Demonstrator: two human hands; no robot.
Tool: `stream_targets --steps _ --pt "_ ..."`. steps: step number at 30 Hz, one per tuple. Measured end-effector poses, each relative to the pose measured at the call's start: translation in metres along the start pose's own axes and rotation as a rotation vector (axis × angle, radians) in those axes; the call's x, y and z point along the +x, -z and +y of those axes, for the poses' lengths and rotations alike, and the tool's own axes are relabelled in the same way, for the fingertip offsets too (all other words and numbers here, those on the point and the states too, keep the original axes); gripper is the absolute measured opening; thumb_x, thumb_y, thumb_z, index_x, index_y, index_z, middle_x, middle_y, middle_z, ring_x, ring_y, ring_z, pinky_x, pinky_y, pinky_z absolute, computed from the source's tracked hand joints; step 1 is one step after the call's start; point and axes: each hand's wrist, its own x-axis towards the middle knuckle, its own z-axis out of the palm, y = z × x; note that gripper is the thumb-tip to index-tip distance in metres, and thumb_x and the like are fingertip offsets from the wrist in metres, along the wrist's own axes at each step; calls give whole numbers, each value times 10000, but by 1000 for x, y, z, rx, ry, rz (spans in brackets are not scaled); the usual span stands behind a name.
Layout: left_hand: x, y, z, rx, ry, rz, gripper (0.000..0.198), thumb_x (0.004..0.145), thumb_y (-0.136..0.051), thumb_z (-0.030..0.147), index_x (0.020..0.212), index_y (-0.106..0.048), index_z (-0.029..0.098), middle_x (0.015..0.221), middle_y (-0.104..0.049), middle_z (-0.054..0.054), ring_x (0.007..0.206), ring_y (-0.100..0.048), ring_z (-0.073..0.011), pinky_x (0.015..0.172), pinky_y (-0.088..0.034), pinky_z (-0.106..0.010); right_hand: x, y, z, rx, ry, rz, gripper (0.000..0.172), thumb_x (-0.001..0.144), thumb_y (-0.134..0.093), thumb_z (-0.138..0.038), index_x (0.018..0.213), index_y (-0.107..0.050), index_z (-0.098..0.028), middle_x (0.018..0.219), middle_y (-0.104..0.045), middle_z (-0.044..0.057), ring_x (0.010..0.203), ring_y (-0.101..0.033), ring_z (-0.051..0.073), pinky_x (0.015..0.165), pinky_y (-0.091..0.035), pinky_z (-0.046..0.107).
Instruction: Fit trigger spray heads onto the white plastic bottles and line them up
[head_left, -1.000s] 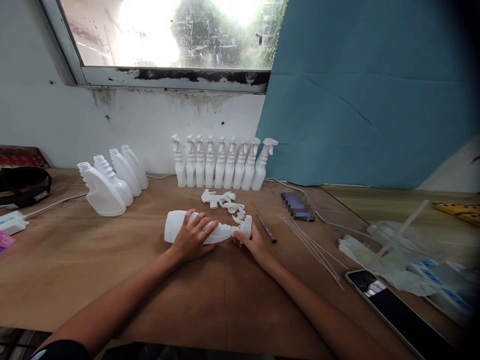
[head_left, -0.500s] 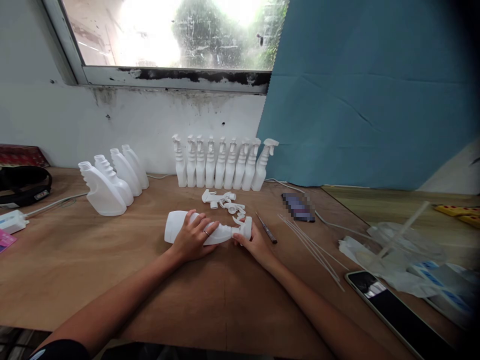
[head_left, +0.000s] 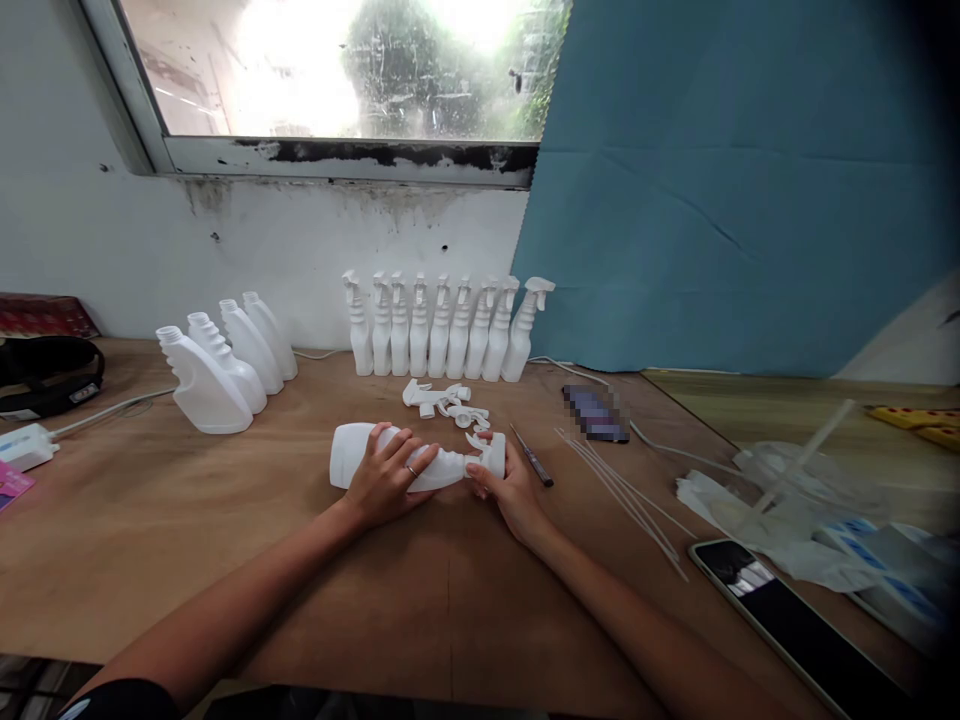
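A white spray bottle (head_left: 351,456) lies on its side just above or on the wooden table, its base to the left. My left hand (head_left: 390,470) is wrapped round its body. At the neck end, my right hand (head_left: 514,485) closes on the white trigger spray head (head_left: 491,456), thumb near the collar. Loose trigger heads (head_left: 439,398) lie right behind the bottle. To the right of my right hand rests a thin dark-handled screwdriver-like tool (head_left: 534,458).
Several finished-looking spray bottles (head_left: 439,340) stand in a row against the wall. Headless bottles (head_left: 214,385) stand at the left. Thin clear tubes (head_left: 622,500), a phone (head_left: 787,620), a pixelated device (head_left: 596,413) and a plastic cup with a straw (head_left: 802,490) lie on the right.
Both hands keep their hold on the bottle and its head. My right hand has turned slightly at the spray head; the view has shifted a little.
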Motion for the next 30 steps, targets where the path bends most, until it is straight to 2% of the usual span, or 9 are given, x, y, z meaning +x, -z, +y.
stream_targets --steps 3,5,8,11,13,17,20,23,30 --pt "1 0 0 -16 3 18 468 848 -547 430 1256 -521 201 1103 -629 -110 1099 -511 -274 1046 -238 -532 -1 -4 -9 148 -39 -52 526 658 -753 -244 1105 -478 -270 1001 -635 1 417 -411 34 441 -424 238" --pt "1 1 1 -17 -4 30 475 841 -559 426 1256 -522 199 1100 -629 -110 1095 -515 -272 1046 -241 -532 -1 -4 -10 195 -89 -77 461 653 -748 -218 1051 -519 -254 1051 -634 13 401 -412 20 439 -444 242" --pt "-1 1 4 -7 -54 26 489 841 -555 435 1262 -517 189 1098 -627 -111 1089 -513 -275 1042 -241 -540 0 1 -4 146 -123 -72 341 658 -729 -217 956 -565 -204 821 -668 -2 332 -433 47 347 -397 229" --pt "-2 0 5 0 -99 3 493 861 -525 440 1277 -503 176 1110 -623 -115 1087 -504 -274 1042 -230 -545 0 7 1 60 -99 -36 208 684 -706 -238 833 -574 -176 547 -580 -51 262 -422 80 277 -320 211" --pt "-3 0 5 -2 -102 1 491 866 -518 438 1280 -500 176 1114 -621 -115 1085 -502 -274 1042 -225 -546 -1 8 -1 62 -94 -42 213 687 -714 -246 834 -577 -176 571 -590 -49 272 -431 75 287 -333 211" --pt "-1 -2 2 -10 -69 16 491 857 -528 441 1273 -510 179 1103 -622 -115 1091 -496 -281 1038 -227 -550 -2 3 -7 197 -144 -76 320 698 -730 -305 959 -573 -207 820 -650 -17 359 -485 57 353 -396 218" --pt "0 -3 2 -17 -71 8 499 856 -529 440 1282 -503 181 1107 -618 -114 1099 -489 -285 1044 -222 -555 -3 -5 -8 256 -185 10 277 737 -692 -405 855 -562 -190 750 -626 -31 312 -403 30 298 -318 188" --pt "0 -2 6 -17 -82 -11 514 864 -517 444 1299 -485 173 1119 -612 -117 1097 -481 -288 1048 -216 -562 -3 -11 -8 237 -212 124 283 719 -701 -410 778 -550 -178 645 -594 -48 271 -342 23 251 -241 173" --pt "-1 -2 12 15 -114 -37 511 886 -480 453 1307 -469 163 1111 -609 -123 1089 -471 -293 1035 -229 -570 -2 -6 -12 226 -326 173 343 676 -663 -283 999 -623 -174 663 -635 -27 248 -366 41 232 -261 188"
